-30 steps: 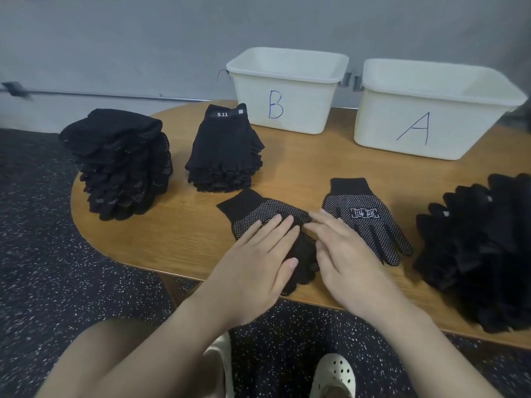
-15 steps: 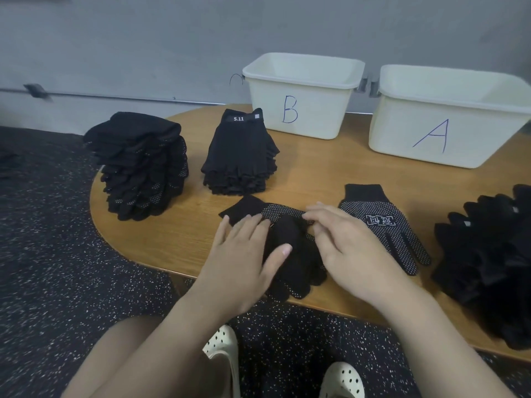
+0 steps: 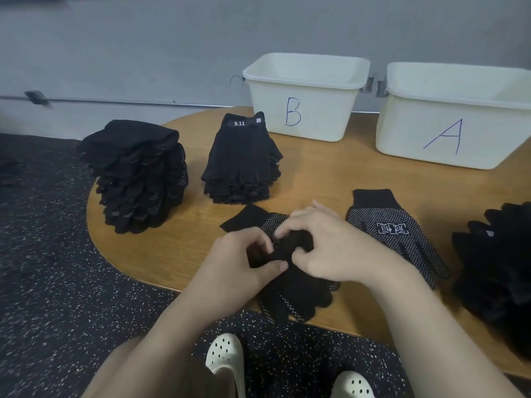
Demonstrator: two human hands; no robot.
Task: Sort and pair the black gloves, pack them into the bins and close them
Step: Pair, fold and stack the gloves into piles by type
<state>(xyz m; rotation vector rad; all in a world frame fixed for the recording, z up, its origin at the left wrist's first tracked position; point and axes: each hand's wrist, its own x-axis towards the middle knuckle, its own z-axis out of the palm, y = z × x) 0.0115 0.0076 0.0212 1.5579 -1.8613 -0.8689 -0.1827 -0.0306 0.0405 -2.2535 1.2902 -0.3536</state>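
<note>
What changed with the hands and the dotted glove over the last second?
Both hands went from lying flat on the glove to curling round it: the left hand and right hand now pinch and bunch its middle, lifting it into a fold. The flat logo glove, both stacks, the right pile and bins B and A stayed put.

Dotted black glove [image 3: 290, 271] at 6 o'clock on the table, cuff toward 11, fingers over the near edge, middle bunched. Second dotted glove [image 3: 396, 231] flat just to its 3 o'clock, white logo up, cuff toward 12. Dotted stack [image 3: 138, 179] at 9, fingerless "5.11" stack [image 3: 241, 165] at 11, loose heap [image 3: 500, 259] at 3. White bin B [image 3: 304, 96] at 12, bin A [image 3: 457, 116] at 1, both lidless
</note>
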